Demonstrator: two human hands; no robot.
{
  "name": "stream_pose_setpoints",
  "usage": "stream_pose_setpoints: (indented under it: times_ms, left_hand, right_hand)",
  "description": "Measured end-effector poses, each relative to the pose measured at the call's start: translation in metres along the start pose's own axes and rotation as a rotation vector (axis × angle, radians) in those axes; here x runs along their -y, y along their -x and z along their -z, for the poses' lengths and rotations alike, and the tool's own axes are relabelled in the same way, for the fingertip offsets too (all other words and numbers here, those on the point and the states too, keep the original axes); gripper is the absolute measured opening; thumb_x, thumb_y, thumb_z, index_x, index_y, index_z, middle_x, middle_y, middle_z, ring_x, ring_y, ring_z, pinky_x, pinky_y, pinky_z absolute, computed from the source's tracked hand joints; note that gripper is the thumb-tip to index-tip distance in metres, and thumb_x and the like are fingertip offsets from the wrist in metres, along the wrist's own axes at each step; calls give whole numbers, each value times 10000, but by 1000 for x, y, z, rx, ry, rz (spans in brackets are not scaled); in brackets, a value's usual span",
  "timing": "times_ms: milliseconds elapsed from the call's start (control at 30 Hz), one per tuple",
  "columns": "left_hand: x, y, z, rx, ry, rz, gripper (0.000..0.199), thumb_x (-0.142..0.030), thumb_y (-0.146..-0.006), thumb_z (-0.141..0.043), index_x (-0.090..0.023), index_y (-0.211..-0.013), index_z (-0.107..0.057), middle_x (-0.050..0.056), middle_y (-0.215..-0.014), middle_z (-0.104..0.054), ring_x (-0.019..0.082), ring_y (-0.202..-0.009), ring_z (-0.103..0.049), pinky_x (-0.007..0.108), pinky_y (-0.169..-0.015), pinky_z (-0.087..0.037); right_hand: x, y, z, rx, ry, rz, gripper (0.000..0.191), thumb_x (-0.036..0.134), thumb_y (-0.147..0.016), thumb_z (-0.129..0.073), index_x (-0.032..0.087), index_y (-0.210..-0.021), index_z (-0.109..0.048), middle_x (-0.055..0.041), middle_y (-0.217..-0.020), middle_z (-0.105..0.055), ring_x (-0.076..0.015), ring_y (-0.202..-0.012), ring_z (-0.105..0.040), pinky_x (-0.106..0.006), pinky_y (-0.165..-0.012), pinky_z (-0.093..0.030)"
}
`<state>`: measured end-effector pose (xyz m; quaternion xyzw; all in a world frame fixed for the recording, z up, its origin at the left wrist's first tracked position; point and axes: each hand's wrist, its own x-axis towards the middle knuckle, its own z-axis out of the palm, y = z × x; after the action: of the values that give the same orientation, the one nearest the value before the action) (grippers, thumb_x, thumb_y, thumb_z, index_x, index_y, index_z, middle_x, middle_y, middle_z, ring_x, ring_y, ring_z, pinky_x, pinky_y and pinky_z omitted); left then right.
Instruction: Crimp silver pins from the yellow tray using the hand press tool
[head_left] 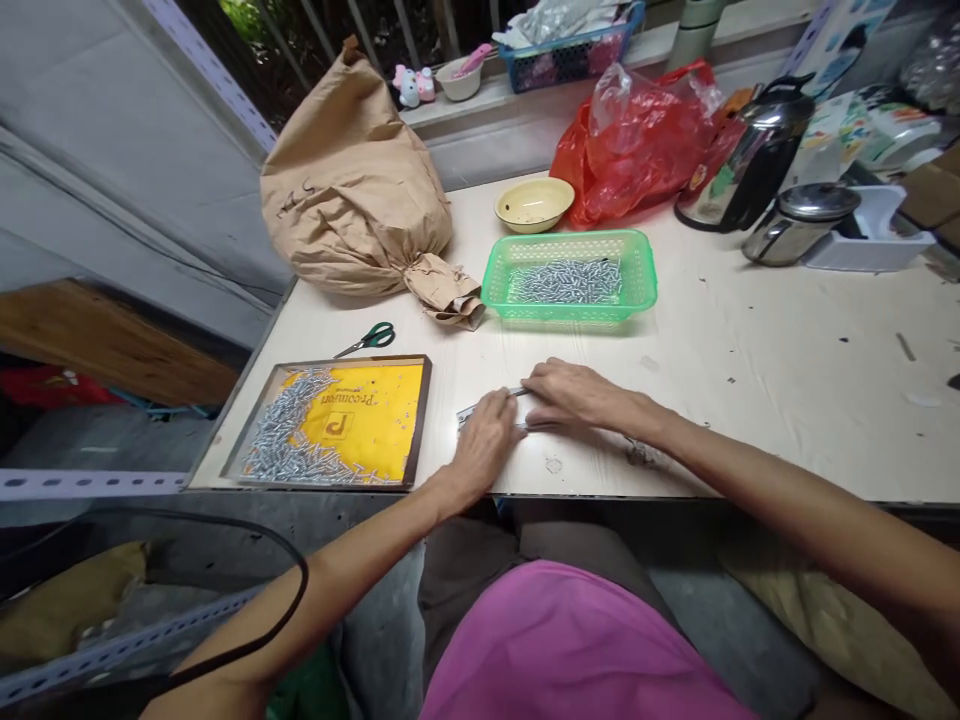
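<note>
My left hand (486, 440) and my right hand (570, 395) are close together near the table's front edge. Between and under them lies a narrow grey metal piece (465, 413), possibly a frame or a pair of strips. The fingers of both hands are closed on it and cover most of its length. To the left is a shallow tray (424, 420) lined with a yellow printed sheet, with many small silver metal pins (281, 425) heaped along its left and front sides. Beyond my hands a green plastic basket (643, 275) holds more of the small pins.
Green-handled scissors (379, 335) lie behind the tray. A tied brown paper sack (360, 190), a cream bowl (534, 205) and a red plastic bag (637, 140) stand along the back. At the right are a kettle (750, 155) and a lidded metal pot (799, 225).
</note>
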<state>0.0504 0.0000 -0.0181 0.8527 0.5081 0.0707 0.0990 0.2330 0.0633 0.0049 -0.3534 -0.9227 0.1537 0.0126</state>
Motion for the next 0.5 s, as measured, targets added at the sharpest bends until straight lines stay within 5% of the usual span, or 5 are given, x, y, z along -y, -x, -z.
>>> stream_pose_setpoints:
  times_ms: [133, 333, 433, 500]
  left_hand:
    - [-26, 23, -20, -69, 95, -79, 386, -290, -919, -462, -135, -1272, -460, 162, -1399, -438, 281, -1371, -289, 474, -1087, -303]
    - [-39, 32, -27, -59, 223, -109, 417, -395, -930, -418, -153, -1265, -473, 135, -1308, -536, 242, -1324, -384, 460, -1119, -249]
    - [-35, 33, -26, -65, 235, -143, 461, -407, -917, -442, -149, -1300, -445, 145, -1340, -504, 250, -1346, -345, 460, -1121, -237]
    - [-35, 36, -27, -68, 221, -170, 480, -427, -911, -444, -133, -1290, -464, 152, -1333, -508, 262, -1329, -362, 448, -1111, -254]
  right_hand:
    - [-10, -8, -5, -39, 68, -97, 261, 276, -936, -410, 138, -955, -631, -102, -950, -589, -174, -844, -537, -272, -680, -345]
    - [-21, -27, -8, -81, 206, -85, 260, 233, -917, -414, 125, -850, -641, -103, -870, -610, -190, -812, -514, -298, -666, -292]
    - [-7, -32, -2, -66, 225, -83, 234, 189, -900, -419, 135, -882, -646, -106, -889, -607, -191, -808, -511, -300, -651, -284]
    - [17, -35, -2, -54, 208, 62, 209, 187, -890, -444, 172, -893, -652, -97, -919, -603, -198, -842, -501, -304, -669, -293]
